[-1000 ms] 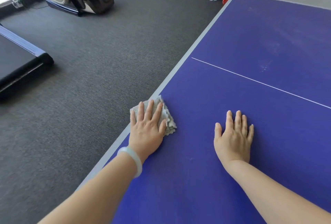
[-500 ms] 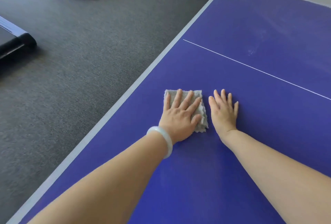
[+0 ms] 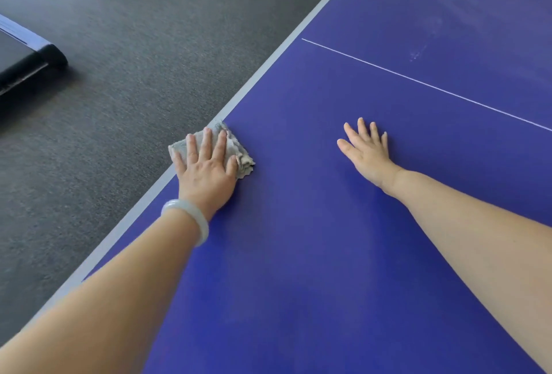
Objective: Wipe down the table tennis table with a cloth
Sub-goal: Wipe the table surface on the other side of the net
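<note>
Crumpled grey fabric cloth (image 3: 239, 149) lying at the left border of the blue table tennis desk (image 3: 328, 254), overlapping its grey edge strip. Left hand (image 3: 206, 170), fingers straight and spread, pressing flat on the cloth; a pale bangle (image 3: 191, 218) circles the wrist. Right hand (image 3: 366, 152), released, palm flat on the desk, well apart. Dark grey carpet floor (image 3: 134, 60) beside the desk.

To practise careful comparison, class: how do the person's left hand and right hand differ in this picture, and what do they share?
The left hand presses a grey cloth at the table tennis table's edge; the right hand lies bare on the blue top, farther in. The left wrist wears a pale bangle; the right wrist wears nothing. Both lie flat, palm down, fingers straight.
</note>
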`<act>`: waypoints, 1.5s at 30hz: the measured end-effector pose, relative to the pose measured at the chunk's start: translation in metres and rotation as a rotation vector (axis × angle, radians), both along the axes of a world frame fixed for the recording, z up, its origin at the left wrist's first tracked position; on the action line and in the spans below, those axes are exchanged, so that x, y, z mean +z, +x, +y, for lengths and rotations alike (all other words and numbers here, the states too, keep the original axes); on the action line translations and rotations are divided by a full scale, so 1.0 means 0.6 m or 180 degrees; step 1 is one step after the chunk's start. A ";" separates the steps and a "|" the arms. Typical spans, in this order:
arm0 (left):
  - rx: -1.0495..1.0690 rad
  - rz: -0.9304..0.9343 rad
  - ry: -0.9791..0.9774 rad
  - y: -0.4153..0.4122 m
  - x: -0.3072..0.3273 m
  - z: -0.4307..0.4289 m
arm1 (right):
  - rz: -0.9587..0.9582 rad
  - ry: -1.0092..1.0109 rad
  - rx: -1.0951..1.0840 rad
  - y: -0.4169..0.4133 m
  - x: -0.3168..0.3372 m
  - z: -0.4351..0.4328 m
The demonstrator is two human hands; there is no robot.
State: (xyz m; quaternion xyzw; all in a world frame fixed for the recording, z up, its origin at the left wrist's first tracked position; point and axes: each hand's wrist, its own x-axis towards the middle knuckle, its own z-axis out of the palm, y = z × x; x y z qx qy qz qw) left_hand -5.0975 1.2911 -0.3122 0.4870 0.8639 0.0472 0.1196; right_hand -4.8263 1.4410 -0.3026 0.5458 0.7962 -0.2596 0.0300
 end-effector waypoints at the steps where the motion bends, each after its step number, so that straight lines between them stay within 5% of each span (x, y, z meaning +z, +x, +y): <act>1: -0.0184 0.0049 0.0066 0.038 -0.007 -0.019 | -0.0115 0.0037 -0.0009 -0.004 -0.003 0.000; 5: -0.1951 -0.0092 0.0584 0.302 -0.021 -0.160 | -0.0283 0.0077 0.0047 -0.006 -0.008 0.002; 8: -0.2480 -0.0056 0.0548 0.329 -0.024 -0.183 | -0.0295 0.0014 0.0162 0.005 -0.007 0.009; 13: -0.1697 0.0103 0.0337 0.240 -0.019 -0.096 | -0.0433 0.0194 0.0482 0.032 -0.016 -0.036; 19: -0.0794 -0.0065 0.0171 0.265 -0.011 -0.076 | 0.0137 0.0110 0.0910 0.106 -0.020 -0.189; 26: -0.2209 -0.0528 0.0365 0.507 -0.006 -0.282 | 0.0734 -0.0478 0.0581 0.116 0.008 -0.207; 29: -0.2477 -0.0244 0.0415 0.481 -0.014 -0.328 | 0.0654 -0.0396 0.0729 0.122 0.003 -0.206; 37: -0.0147 0.0036 0.0050 0.226 -0.009 -0.281 | -0.0460 0.0854 0.1004 0.125 -0.034 -0.271; 45: -0.2426 -0.0161 0.0329 0.444 -0.008 -0.392 | -0.0519 0.1152 0.0936 0.125 -0.041 -0.280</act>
